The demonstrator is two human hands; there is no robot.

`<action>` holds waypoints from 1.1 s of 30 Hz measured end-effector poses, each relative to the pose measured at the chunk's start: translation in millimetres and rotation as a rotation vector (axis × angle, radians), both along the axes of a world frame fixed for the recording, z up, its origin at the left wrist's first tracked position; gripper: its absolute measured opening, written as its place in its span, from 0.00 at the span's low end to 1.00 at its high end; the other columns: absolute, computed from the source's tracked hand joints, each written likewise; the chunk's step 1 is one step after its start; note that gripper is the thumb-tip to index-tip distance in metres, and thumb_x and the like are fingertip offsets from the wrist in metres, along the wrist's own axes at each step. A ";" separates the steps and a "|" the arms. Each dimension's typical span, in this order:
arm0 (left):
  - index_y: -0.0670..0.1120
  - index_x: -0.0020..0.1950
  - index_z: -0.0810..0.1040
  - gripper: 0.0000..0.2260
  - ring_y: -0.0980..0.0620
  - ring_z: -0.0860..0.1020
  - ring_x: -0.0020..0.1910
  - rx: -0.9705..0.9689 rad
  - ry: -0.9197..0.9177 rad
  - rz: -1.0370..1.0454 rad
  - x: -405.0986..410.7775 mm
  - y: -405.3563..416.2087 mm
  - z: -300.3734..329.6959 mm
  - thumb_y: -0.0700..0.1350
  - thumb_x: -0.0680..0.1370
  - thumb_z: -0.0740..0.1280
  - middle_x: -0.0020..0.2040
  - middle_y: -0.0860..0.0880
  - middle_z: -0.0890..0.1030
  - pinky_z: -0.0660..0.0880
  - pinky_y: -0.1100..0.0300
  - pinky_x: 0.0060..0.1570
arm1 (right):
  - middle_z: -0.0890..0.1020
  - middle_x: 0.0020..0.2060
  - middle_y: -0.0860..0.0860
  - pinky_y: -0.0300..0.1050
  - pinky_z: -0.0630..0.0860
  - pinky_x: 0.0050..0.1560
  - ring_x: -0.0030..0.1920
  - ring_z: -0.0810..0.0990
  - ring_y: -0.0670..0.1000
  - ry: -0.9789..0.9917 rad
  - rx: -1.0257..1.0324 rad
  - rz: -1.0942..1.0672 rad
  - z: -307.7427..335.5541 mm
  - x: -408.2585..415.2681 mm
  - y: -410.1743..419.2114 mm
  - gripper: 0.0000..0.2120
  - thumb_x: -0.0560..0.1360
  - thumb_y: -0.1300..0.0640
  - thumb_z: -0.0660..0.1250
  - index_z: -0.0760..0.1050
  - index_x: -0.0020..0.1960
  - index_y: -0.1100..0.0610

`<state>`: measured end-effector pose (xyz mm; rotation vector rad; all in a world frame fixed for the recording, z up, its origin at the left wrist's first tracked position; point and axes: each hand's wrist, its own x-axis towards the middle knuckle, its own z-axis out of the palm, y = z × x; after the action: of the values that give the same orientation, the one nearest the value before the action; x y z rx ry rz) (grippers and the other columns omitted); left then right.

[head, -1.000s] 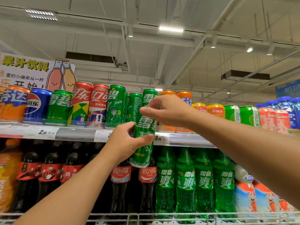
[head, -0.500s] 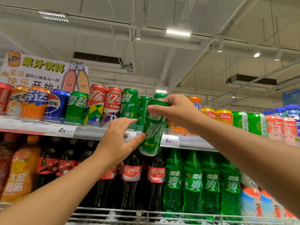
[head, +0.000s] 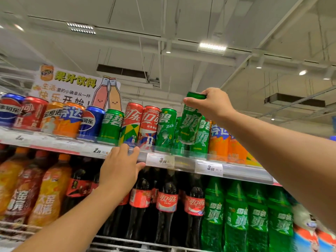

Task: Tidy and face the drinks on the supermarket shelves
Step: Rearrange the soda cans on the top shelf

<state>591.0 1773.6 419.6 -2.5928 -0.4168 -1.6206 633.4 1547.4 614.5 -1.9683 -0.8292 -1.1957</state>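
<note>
Your right hand (head: 211, 104) pinches the green can (head: 190, 120) by its rim, upright and slightly tilted, just above its gap in the can row; your left hand (head: 121, 170), fingers straight, rests on the shelf (head: 183, 163) edge below-left.

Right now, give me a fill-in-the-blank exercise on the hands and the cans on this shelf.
1. The right hand holds the tall green can by its ____ end.
2. The left hand rests on the front edge of the ____ shelf.
3. The bottles right of the left hand have ____ labels.

Missing words: top; upper; red
</note>
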 end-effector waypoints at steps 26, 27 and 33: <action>0.51 0.75 0.64 0.26 0.50 0.69 0.60 0.054 -0.055 0.068 7.4 4.2 -8.4 0.61 0.80 0.56 0.63 0.50 0.69 0.71 0.59 0.47 | 0.77 0.35 0.55 0.44 0.64 0.29 0.35 0.75 0.54 -0.004 -0.360 -0.352 -10.1 51.0 41.6 0.25 0.77 0.38 0.62 0.75 0.44 0.62; 0.51 0.75 0.65 0.26 0.49 0.69 0.60 0.051 -0.058 0.059 7.7 4.2 -8.4 0.61 0.80 0.57 0.63 0.50 0.70 0.71 0.58 0.47 | 0.76 0.34 0.54 0.44 0.63 0.28 0.34 0.74 0.53 0.004 -0.375 -0.368 -8.9 50.5 42.7 0.25 0.77 0.38 0.62 0.74 0.43 0.61; 0.50 0.75 0.65 0.26 0.47 0.70 0.61 0.061 -0.079 0.040 9.4 5.1 -10.3 0.60 0.80 0.57 0.63 0.48 0.71 0.72 0.56 0.52 | 0.79 0.27 0.54 0.41 0.73 0.30 0.26 0.77 0.52 0.051 -0.443 -0.347 -3.6 47.3 50.4 0.23 0.81 0.43 0.57 0.75 0.41 0.61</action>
<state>600.4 1778.7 409.3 -2.4676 -0.4138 -1.6999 680.7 1597.9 610.9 -2.5767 -0.7971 -1.2205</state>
